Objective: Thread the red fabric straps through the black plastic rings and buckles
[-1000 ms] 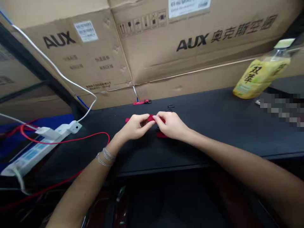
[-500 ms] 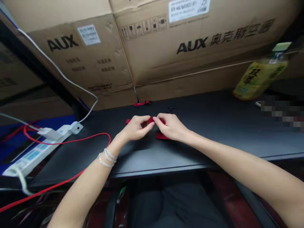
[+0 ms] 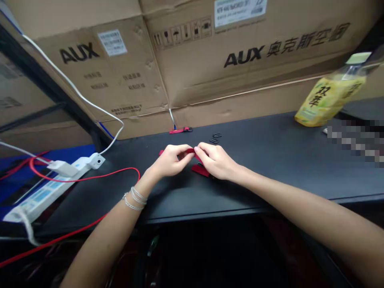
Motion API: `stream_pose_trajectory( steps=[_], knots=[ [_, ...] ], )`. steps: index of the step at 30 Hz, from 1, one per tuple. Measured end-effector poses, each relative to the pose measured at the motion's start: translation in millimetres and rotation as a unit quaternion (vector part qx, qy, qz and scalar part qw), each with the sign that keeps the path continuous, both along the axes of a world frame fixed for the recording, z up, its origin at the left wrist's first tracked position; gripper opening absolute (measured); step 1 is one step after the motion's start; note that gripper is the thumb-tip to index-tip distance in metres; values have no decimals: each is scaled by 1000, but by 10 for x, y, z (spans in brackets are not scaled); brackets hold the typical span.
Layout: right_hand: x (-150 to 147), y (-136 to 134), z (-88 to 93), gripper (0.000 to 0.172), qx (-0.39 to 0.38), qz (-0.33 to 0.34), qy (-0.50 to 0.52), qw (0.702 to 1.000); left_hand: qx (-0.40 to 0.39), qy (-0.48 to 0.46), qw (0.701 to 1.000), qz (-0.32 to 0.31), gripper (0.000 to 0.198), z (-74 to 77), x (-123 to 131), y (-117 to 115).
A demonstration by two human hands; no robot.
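Note:
Between my two hands is a red strap [image 3: 191,151], pinched by thumb and fingers on both sides just above the black tabletop [image 3: 258,160]. My left hand [image 3: 174,160], with a silver chain bracelet on its wrist, grips the strap's left part; a red end pokes out behind it. My right hand [image 3: 216,161] pinches the strap from the right. Below the right fingers a red strap piece [image 3: 200,170] hangs or lies; my hand hides part of it. Behind the right hand lie small black looped pieces [image 3: 215,138]. Farther back rests another red strap [image 3: 180,130] with a black buckle.
Large cardboard boxes [image 3: 192,76] stand along the back edge. A yellow-labelled bottle [image 3: 331,94] is at the back right. On the left lies a white power strip [image 3: 49,192] with a plug and a red cable [image 3: 99,176]. The table's front edge [image 3: 204,218] runs below my hands.
The lower red piece under my right hand has shifted slightly left and tilted. Both hands stay in nearly the same place, still pinching the strap.

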State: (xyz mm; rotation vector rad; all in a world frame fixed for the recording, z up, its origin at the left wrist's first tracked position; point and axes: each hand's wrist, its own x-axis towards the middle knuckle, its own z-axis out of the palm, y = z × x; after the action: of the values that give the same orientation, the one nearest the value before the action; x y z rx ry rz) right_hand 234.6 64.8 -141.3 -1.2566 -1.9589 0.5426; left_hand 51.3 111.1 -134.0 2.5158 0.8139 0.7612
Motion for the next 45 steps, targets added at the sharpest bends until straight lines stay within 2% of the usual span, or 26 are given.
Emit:
stream_pose_trajectory(
  steps=[4,13,24,31,38,42,45],
  knots=[
    [23,-11,17,26,6,18,6,1000,-4,-12,1000,14,21,-5,-4,4],
    [37,30,-24,29,19,30,-1,999,-19,-12,1000,16,19,10,5,-6],
    [33,38,38,29,-21,-31,-60,997,-18,14,1000,13,20,6,24,-24],
    [80,50,129,26,-13,-64,-30,997,-1,-11,1000,29,22,-13,25,-15],
    [76,78,86,36,-51,-59,-27,997,41,-101,988,105,12,-7,32,4],
    [68,96,42,40,-68,-23,-33,997,31,-177,974,138,12,-22,32,13],
    [62,107,14,44,-72,-27,-36,996,5,-239,962,134,16,-17,41,13]
  ],
)
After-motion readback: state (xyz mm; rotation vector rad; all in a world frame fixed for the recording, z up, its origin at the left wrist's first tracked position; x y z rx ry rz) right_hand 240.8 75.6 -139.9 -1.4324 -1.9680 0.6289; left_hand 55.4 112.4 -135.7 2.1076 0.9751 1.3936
